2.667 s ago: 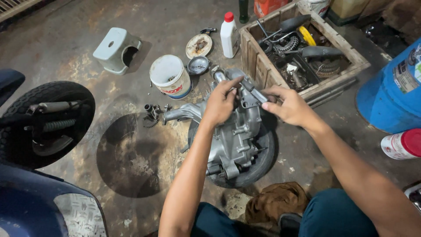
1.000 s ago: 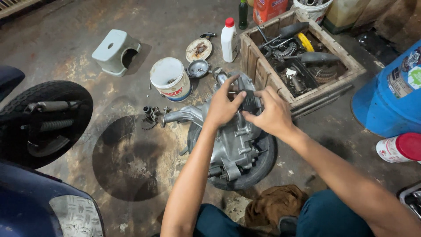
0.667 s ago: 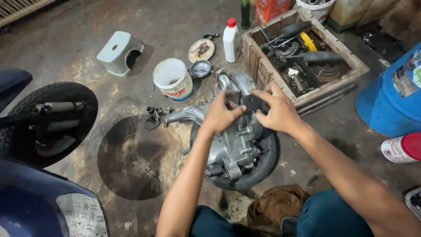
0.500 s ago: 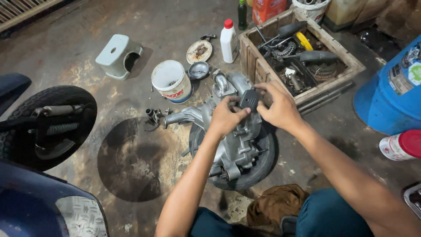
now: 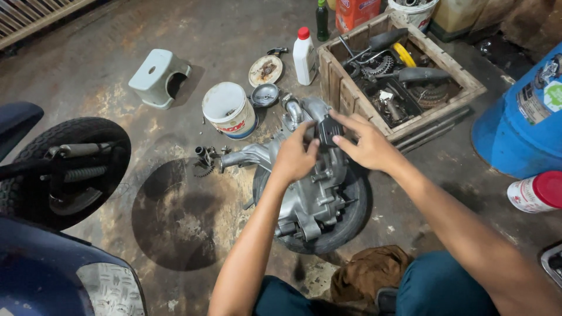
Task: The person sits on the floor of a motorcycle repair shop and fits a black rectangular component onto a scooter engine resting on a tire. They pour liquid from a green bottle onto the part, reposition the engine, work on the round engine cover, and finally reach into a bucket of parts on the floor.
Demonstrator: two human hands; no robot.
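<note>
A grey metal engine block (image 5: pixel 313 196) lies on a black tyre (image 5: pixel 354 219) on the stained concrete floor. At its far end sits a small black part (image 5: pixel 329 130). My left hand (image 5: pixel 294 157) grips that part from the left with fingers curled. From the right, my right hand (image 5: pixel 366 142) holds the same black part with thumb and fingers. A curved metal pipe (image 5: pixel 243 158) juts out of the engine to the left, with small loose parts (image 5: pixel 204 158) beside it.
A wooden crate (image 5: pixel 351 96) of tools and sprockets stands behind the engine. A white bucket (image 5: pixel 228 110), white bottle (image 5: pixel 304 57), round plates (image 5: pixel 266 70) and grey stool (image 5: pixel 159 77) lie farther left. A scooter wheel (image 5: pixel 64 169) is at left, a blue drum (image 5: pixel 524 123) at right, a brown rag (image 5: pixel 369 272) near my knees.
Both hands have stayed on the black part at the engine's far end, shifting their grip slightly. The view has drifted a little; the engine has not moved.
</note>
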